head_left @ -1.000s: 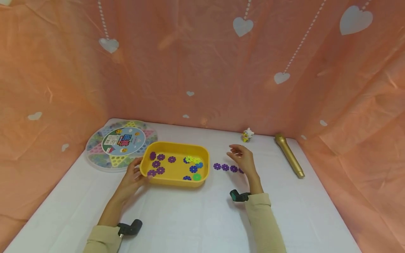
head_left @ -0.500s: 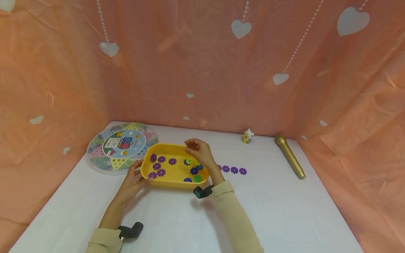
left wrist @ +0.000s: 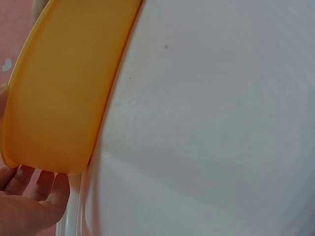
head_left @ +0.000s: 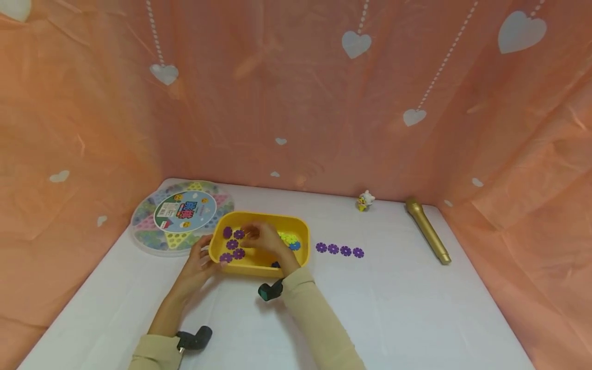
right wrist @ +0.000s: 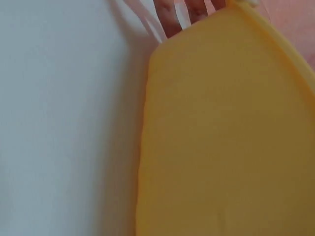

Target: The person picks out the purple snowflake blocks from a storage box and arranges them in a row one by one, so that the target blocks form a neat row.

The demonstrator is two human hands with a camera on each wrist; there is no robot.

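A yellow plastic tub [head_left: 259, 271] stands on the white table, holding purple snowflake discs [head_left: 232, 244] at its left end and yellow-green discs [head_left: 290, 238] and a blue disc [head_left: 294, 246] at its right. My left hand [head_left: 194, 270] grips the tub's left end, thumb at the front rim. In the left wrist view, fingertips [left wrist: 58, 189] press on the tub's end wall. My right hand [head_left: 268, 242] reaches inside over the middle, fingers loosely bent beside the purple discs. Only the tub's outer wall [right wrist: 221, 128] and left fingers [right wrist: 170, 17] show in the right wrist view.
Right of the tub several purple discs [head_left: 346, 251] lie in a row. A round Chinese checkers box [head_left: 185, 239] is behind left. At the back right are a small white-and-yellow figurine [head_left: 365, 201] and a gold microphone [head_left: 427, 231]. Peach curtains [head_left: 296, 103] enclose the table.
My right hand has moved left from above the row of purple discs, across the tub's right rim, to its inside by the purple discs. The left hand has stayed on the tub.
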